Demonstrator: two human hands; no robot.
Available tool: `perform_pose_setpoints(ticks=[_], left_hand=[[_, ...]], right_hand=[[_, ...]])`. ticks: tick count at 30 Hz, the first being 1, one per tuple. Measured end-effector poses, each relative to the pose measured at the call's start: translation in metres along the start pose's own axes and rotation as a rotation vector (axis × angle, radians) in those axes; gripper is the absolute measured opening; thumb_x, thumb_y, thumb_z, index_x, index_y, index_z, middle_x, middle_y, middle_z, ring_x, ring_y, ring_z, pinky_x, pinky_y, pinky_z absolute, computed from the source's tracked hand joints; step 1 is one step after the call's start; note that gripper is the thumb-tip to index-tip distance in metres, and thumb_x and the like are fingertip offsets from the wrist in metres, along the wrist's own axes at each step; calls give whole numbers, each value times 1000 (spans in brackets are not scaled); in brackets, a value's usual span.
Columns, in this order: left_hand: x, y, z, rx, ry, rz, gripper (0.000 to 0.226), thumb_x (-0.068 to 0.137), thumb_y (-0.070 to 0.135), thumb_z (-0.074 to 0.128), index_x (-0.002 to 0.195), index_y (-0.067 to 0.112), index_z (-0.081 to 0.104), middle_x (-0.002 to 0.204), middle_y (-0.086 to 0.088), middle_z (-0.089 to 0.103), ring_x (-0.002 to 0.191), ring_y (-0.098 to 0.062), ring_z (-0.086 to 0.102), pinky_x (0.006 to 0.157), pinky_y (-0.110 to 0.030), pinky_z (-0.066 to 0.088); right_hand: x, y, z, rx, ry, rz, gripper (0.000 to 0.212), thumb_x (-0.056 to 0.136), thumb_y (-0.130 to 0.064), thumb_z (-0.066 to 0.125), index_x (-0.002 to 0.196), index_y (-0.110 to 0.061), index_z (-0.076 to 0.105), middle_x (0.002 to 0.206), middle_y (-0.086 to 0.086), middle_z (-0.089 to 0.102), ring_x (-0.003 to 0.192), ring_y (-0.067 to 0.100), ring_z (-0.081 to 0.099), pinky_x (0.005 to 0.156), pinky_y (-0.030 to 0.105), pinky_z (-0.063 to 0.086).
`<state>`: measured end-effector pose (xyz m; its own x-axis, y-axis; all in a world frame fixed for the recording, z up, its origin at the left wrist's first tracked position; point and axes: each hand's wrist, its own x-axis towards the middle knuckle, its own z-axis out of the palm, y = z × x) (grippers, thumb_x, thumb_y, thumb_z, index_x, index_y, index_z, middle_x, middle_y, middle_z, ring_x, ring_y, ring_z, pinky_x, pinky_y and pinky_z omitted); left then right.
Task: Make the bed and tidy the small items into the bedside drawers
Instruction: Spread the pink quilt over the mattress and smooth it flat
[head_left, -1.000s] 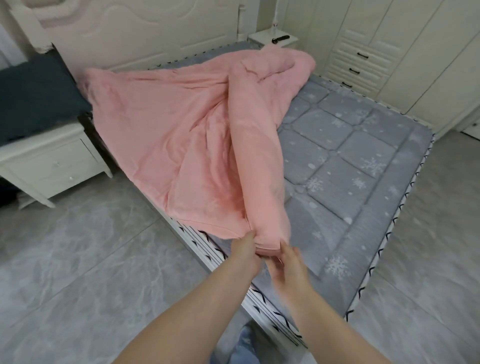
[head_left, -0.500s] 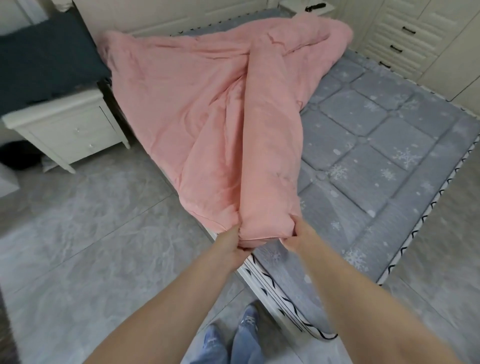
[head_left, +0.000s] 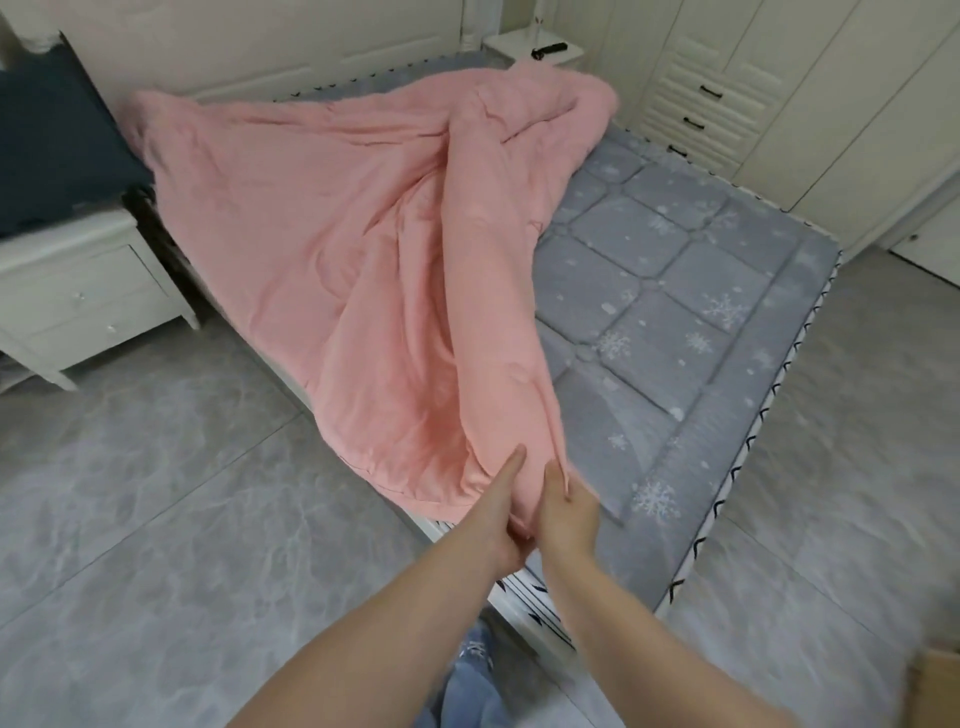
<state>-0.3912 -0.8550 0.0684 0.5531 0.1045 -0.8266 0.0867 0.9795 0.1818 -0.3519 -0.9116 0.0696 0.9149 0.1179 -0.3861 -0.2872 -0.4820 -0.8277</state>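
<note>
A home bedroom: a bed with a grey quilted snowflake-print mattress pad (head_left: 675, 291) and a cream carved headboard (head_left: 270, 47), a rumpled pink duvet (head_left: 363, 249) across it, white two-drawer bedside cabinets (head_left: 78, 296) at either side, cream fitted wardrobe doors and drawers (head_left: 769, 78) along the wall, and grey marbled floor tiles (head_left: 156, 519)

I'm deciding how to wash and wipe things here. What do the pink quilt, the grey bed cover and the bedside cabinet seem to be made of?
Pink quilt: soft, matte padded fabric; it creases and puffs.
Grey bed cover: quilted textile, stitched squares, snowflake print.
Bedside cabinet: probably painted wood or board, smooth off-white, small knobs.
</note>
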Motion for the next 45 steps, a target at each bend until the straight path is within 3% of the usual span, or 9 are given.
perform_pose_setpoints(ticks=[10,16,20,22,25,28,31,39,45], left_hand=[[-10,-11,2,148,248,239,61,81,13,72,133,-4,44,126,-20,58,111,-35,60,93,-45,51],[-23,8,-5,30,183,266,37,90,-2,56,127,2,51,97,-15,62,75,-25,60,55,-32,50],[-25,19,-11,-6,191,195,39,87,-7,54,125,3,56,92,-14,64,71,-24,62,42,-26,52],[-28,18,-15,-12,159,165,36,85,-11,54,119,0,59,87,-14,64,69,-23,62,41,-26,52],[-37,13,-21,-41,139,167,13,85,-11,57,92,0,61,71,-13,67,63,-20,62,37,-23,50],[-42,12,-24,-74,124,159,6,89,-1,62,94,2,61,70,-10,68,61,-18,64,38,-24,51],[-39,6,-18,-113,142,125,8,92,7,63,94,1,58,82,-10,64,69,-19,62,41,-28,55],[-36,-65,17,60,69,-42,58,79,51,69,116,7,61,114,-15,67,105,-32,64,94,-45,51],[-25,-98,23,259,84,-94,36,78,35,77,99,8,67,81,-10,74,82,-23,69,78,-35,56]], right_hand=[[-23,24,-43,-49,4,-68,55,95,-41,54,43,-23,49,49,4,54,60,31,58,66,44,50],[-14,7,-68,306,-285,392,29,103,-22,44,121,-2,55,106,24,69,90,30,68,73,35,55],[-3,0,-68,680,-388,669,41,90,-27,66,122,-10,48,122,23,57,115,37,59,97,49,51],[7,-2,-56,824,-380,698,44,85,-25,72,118,0,57,102,18,70,94,30,70,84,40,58],[22,4,-39,743,-244,577,42,82,-18,75,120,-12,60,73,7,75,53,19,70,44,25,54],[25,6,-49,788,-84,469,71,73,-8,79,134,-24,47,115,9,67,85,26,69,53,28,57],[12,4,-76,546,-18,195,48,77,-11,74,115,-30,51,127,6,53,105,26,58,80,35,52],[-26,30,-122,73,38,-153,30,83,-17,72,74,-19,42,72,-6,40,64,12,37,58,18,30],[-35,75,-124,166,-1,-34,45,81,-17,72,63,-21,31,63,-1,31,64,16,32,62,32,27]])
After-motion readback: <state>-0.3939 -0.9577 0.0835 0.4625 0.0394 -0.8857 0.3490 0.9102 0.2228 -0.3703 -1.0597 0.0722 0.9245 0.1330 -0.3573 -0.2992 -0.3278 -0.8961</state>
